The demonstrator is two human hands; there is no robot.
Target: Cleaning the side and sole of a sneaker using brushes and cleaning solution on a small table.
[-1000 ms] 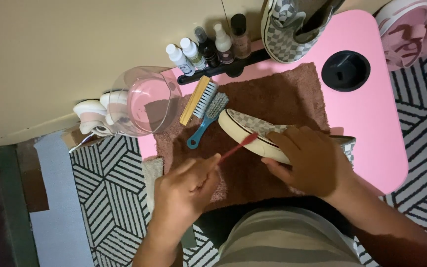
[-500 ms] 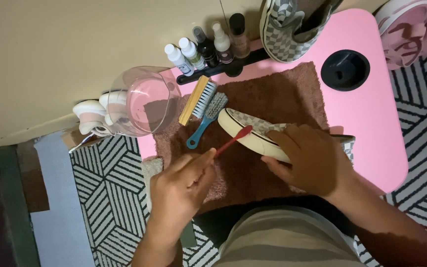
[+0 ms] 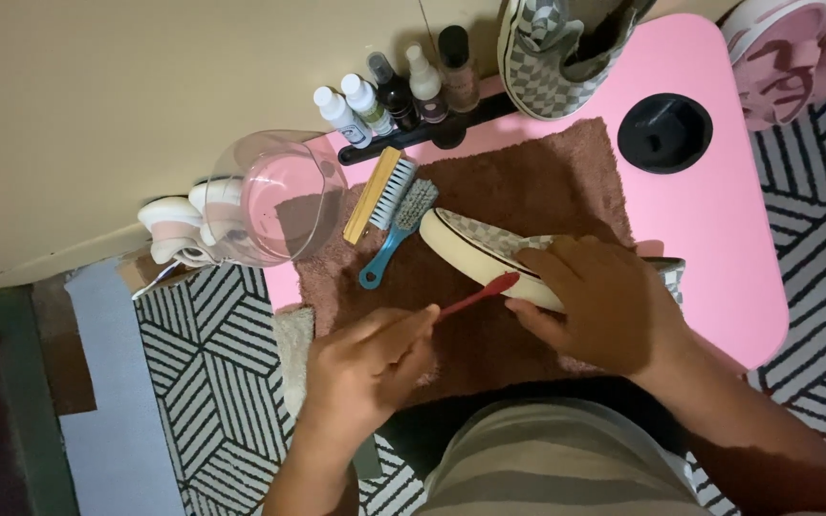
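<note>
Left hand (image 3: 365, 368) grips a red toothbrush (image 3: 478, 294), its head right against the pale sole of the checkered shoe (image 3: 475, 247). Right hand (image 3: 599, 306) clamps down over that shoe, which lies on its side on the brown towel (image 3: 537, 186) atop the pink desk (image 3: 719, 229). 2 brushes (image 3: 389, 215) lie beside the toe, near a clear bowl (image 3: 274, 196).

Checkered slip-on shoe (image 3: 475, 250) on its side; red toothbrush (image 3: 480, 293) against sole

bottles (image 3: 396, 91): 5; brushes (image 3: 396, 229): 3; checkered shoes (image 3: 475, 250): 2; bowl (image 3: 274, 196): 1
</note>
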